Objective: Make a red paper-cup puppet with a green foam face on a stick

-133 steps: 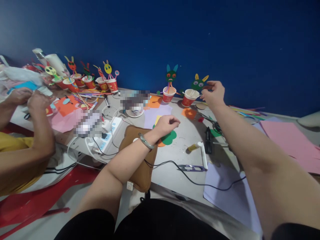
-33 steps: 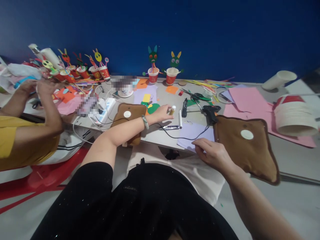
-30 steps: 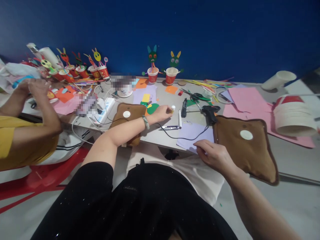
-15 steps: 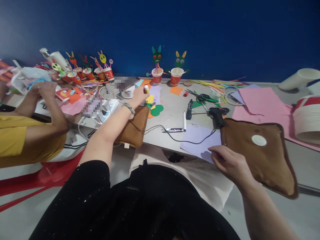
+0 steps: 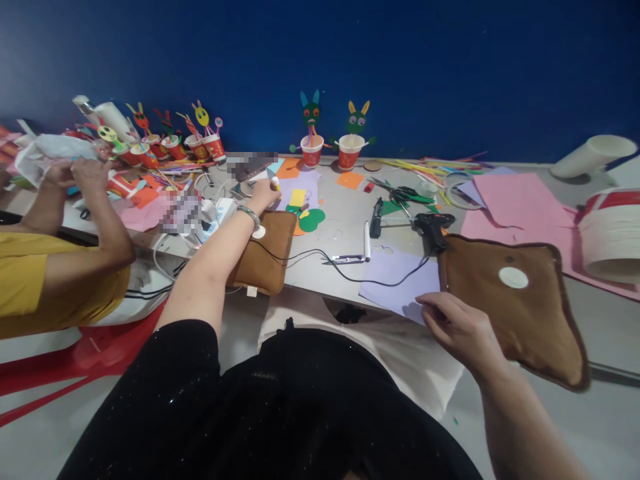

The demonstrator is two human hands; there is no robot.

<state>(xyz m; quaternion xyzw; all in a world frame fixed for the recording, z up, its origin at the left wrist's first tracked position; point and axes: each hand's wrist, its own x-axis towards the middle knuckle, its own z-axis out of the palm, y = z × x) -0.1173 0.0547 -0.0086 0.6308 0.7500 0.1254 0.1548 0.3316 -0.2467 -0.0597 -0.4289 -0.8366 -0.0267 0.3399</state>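
Note:
My left hand (image 5: 264, 195) reaches across the table, closed on a small yellow-and-white glue stick (image 5: 276, 183), which my fingers partly cover. Just right of it lie purple paper (image 5: 313, 181), a yellow paper piece (image 5: 299, 198) and green paper cutouts (image 5: 314, 220). Beneath my left wrist sits a brown cushion-like pad (image 5: 273, 257). My right hand (image 5: 460, 330) rests at the table's front edge, fingers loosely curled in with nothing visible in them. It is by the corner of a purple sheet (image 5: 395, 277) and a larger brown pad (image 5: 540, 320).
Two red paper cups (image 5: 311, 155) with green paper-faced figures stand at the back. A black glue gun (image 5: 433, 230), scissors (image 5: 400, 193), a white marker (image 5: 367, 240) and snips (image 5: 345, 259) lie mid-table. A cable crosses the front. A co-worker's hands (image 5: 93, 180) work at left.
My left hand has moved left and slightly down with the glue stick, lowering it behind the fingers. My right hand has stayed nearly still. The view has shifted slightly.

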